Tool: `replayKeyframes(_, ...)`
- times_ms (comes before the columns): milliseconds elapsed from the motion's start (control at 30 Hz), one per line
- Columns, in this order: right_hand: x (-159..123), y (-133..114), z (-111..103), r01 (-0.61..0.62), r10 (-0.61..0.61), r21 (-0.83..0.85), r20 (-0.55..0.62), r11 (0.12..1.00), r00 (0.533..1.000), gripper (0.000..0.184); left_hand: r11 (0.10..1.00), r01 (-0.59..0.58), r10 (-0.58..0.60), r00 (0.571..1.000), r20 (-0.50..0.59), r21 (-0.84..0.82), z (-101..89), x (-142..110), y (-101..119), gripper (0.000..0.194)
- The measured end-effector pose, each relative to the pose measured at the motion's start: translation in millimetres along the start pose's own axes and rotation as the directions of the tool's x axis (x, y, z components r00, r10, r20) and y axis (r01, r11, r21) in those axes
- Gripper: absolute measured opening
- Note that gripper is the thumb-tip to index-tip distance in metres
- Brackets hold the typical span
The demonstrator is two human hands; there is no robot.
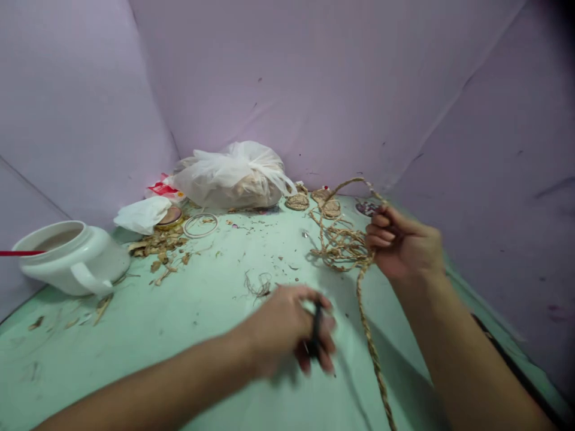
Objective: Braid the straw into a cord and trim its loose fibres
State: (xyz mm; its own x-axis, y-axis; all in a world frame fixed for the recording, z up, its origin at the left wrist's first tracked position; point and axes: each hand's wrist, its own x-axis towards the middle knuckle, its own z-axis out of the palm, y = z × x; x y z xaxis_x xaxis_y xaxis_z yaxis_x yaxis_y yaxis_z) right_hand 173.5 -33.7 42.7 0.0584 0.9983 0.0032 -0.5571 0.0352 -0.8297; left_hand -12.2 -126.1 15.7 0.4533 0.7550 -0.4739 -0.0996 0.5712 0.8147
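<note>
Within right hand (pixel 406 244), rope (pixel 369 341); left hand (pixel 291 323), perhaps scissors (pixel 316 329).

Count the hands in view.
2: the left hand, low near the middle, holding a blurred black item; the right hand, farther right, gripping braided rope.
</note>
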Motion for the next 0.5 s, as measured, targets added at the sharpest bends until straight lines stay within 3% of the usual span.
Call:
replayKeyframes(33, -1, -11, -2, 0.019, -0.02, 0.027, 0.018, 0.999, 1.0, 0.003, 0.989, 0.143, -0.139, 0.979, 0.146, -0.02, 15.2, 2, -15, 0.025)
replayKeyframes(67, -2, -21, -2, 0.041, -0.042, 0.04, 0.033, 0.998, 0.999, 0.002, 0.969, 0.246, -0.238, 0.952, 0.191, -0.021, 28.4, 6, -30, 0.021)
replayKeyframes(100, -4, -29, -3, 0.064, -0.067, 0.052, 0.043, 0.997, 0.997, 0.002, 0.956, 0.294, -0.289, 0.942, 0.169, 0.0, 38.8, 11, -43, 0.015)
replayKeyframes(167, -8, -39, -2, 0.086, -0.09, 0.08, 0.043, 0.993, 0.995, 0.003, 0.942, 0.336, -0.328, 0.917, 0.228, 0.007, 49.3, 20, -59, 0.017)
replayKeyframes(233, -10, -41, 1, 0.066, -0.07, 0.107, 0.039, 0.992, 0.997, 0.004, 0.915, 0.4, -0.373, 0.89, 0.262, -0.059, 44.2, 28, -60, 0.021)
replayKeyframes(300, -11, -35, 4, 0.037, -0.042, 0.113, 0.046, 0.993, 0.998, 0.005, 0.913, 0.4, -0.363, 0.888, 0.281, -0.083, 23.5, 32, -48, 0.029)
replayKeyframes(333, -11, -29, 6, 0.025, -0.03, 0.109, 0.05, 0.994, 0.998, 0.005, 0.938, 0.326, -0.298, 0.931, 0.209, -0.117, 8.4, 33, -38, 0.028)
replayKeyframes(367, -11, -23, 8, 0.014, -0.019, 0.106, 0.051, 0.994, 0.999, 0.004, 0.97, 0.176, -0.173, 0.984, 0.031, -0.167, -8.6, 34, -26, 0.024)
replayKeyframes(400, -10, -16, 11, -0.004, -0.001, 0.102, 0.048, 0.995, 0.999, 0.003, 0.981, -0.03, -0.012, 0.976, -0.219, -0.189, -26.0, 33, -14, 0.019)
replayKeyframes(433, -10, -9, 13, -0.026, 0.022, 0.095, 0.043, 0.995, 0.999, 0.004, 0.962, -0.233, 0.145, 0.875, -0.462, -0.14, -42.6, 32, 0, 0.017)
replayKeyframes(467, -10, -2, 16, -0.054, 0.051, 0.084, 0.038, 0.995, 0.998, 0.006, 0.907, -0.417, 0.27, 0.686, -0.676, -0.061, -56.9, 29, 12, 0.019)
replayKeyframes(500, -10, 4, 18, -0.087, 0.084, 0.065, 0.041, 0.994, 0.996, 0.007, 0.854, -0.519, 0.339, 0.528, -0.779, 0.019, -67.9, 26, 24, 0.022)
